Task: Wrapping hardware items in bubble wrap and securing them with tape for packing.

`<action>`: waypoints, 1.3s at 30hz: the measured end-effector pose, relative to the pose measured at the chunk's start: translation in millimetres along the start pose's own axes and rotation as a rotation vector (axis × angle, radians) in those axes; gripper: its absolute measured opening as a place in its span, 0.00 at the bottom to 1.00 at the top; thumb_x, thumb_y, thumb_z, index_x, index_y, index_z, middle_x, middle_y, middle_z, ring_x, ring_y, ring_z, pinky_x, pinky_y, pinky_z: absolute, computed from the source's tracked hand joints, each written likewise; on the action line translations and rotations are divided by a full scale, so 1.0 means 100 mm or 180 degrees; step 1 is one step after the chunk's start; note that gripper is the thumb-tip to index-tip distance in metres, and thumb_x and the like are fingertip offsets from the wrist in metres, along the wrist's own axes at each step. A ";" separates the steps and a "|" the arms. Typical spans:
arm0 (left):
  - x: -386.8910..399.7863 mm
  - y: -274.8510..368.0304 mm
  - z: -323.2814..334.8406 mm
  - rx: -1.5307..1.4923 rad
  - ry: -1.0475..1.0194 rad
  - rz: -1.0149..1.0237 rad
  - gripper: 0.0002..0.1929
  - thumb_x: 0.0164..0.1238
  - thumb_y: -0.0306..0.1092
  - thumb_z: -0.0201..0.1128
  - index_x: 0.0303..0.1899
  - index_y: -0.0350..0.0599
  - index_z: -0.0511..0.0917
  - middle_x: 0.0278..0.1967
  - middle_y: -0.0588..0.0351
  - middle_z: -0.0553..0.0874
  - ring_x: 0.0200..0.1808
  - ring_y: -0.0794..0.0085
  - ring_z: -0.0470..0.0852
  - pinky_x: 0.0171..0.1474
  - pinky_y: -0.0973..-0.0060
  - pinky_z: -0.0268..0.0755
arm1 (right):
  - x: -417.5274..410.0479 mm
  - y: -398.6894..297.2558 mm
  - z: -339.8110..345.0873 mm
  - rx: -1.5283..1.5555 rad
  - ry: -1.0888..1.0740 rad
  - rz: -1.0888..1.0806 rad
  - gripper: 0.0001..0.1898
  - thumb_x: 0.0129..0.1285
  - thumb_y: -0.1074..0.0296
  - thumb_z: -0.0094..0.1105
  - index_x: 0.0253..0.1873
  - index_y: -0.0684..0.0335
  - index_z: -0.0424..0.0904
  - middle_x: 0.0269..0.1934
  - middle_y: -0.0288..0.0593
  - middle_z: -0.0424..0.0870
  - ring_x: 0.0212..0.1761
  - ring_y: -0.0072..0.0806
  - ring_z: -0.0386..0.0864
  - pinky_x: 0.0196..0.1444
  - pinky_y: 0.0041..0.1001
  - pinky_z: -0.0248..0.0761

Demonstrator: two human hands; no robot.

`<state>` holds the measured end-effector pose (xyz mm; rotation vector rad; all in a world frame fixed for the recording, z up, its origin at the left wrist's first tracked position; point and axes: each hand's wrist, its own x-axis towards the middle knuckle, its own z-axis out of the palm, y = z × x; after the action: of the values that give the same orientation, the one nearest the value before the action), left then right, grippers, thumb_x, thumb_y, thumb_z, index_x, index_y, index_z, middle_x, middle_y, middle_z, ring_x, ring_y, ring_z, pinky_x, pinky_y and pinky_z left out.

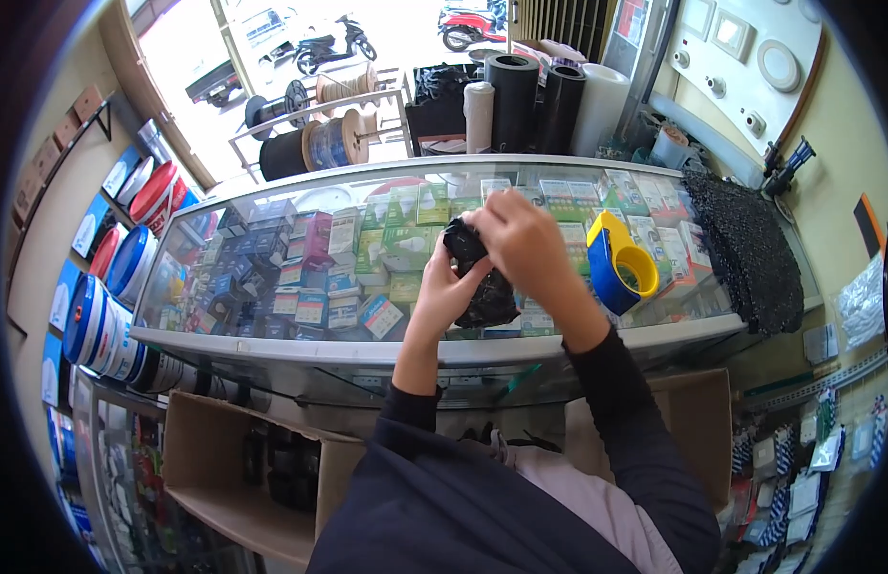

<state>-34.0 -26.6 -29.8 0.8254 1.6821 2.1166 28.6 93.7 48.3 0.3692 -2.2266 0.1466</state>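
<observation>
A bundle wrapped in black plastic [490,301] is upright over the glass-topped display counter [286,343]. My left hand [444,287] grips it from the left, its thumb across the front. My right hand [526,240] is raised at the bundle's top right, fingers bent together near its upper end; what they pinch, if anything, is hidden. Whatever lies inside the wrapping cannot be seen. To the right of my right hand, a blue and yellow tape dispenser [619,264] rests on the glass.
Boxed light bulbs [408,244] fill the case under the glass. Black bubble wrap [748,251] drapes over the counter's right end. Behind stand black plastic rolls [512,100] and cable spools [336,140]. Cardboard boxes [243,459] sit below the counter's near side. Paint pails [99,323] line the left.
</observation>
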 end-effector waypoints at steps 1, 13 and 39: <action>0.01 -0.04 0.02 0.0208 0.0331 0.0150 0.22 0.54 0.27 0.66 0.50 0.34 0.68 0.37 0.52 0.80 0.36 0.76 0.81 0.34 0.81 0.75 | -0.08 -0.05 0.05 -0.0006 -0.0007 -0.0005 0.11 0.46 0.77 0.60 0.38 0.63 0.81 0.29 0.41 0.74 0.31 0.33 0.76 0.32 0.29 0.71; -0.08 0.16 0.11 0.0459 0.0012 0.0295 0.28 0.50 0.17 0.57 0.56 0.43 0.63 0.36 0.54 0.81 0.36 0.80 0.79 0.34 0.82 0.71 | -0.55 -0.26 0.15 0.0120 0.1017 0.0183 0.12 0.46 0.77 0.62 0.40 0.67 0.80 0.31 0.40 0.76 0.33 0.30 0.76 0.30 0.25 0.72; -0.17 0.15 0.21 0.0461 0.0371 0.0464 0.25 0.54 0.29 0.70 0.51 0.42 0.66 0.39 0.53 0.79 0.40 0.75 0.79 0.42 0.80 0.73 | -0.83 0.01 -0.27 0.0953 0.0551 0.0958 0.07 0.51 0.74 0.55 0.36 0.64 0.70 0.45 0.51 0.79 0.48 0.43 0.76 0.49 0.33 0.70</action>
<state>-6.6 -24.2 -16.5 0.9076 1.9075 2.1970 97.3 118.3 0.9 0.1702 -2.0776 0.6532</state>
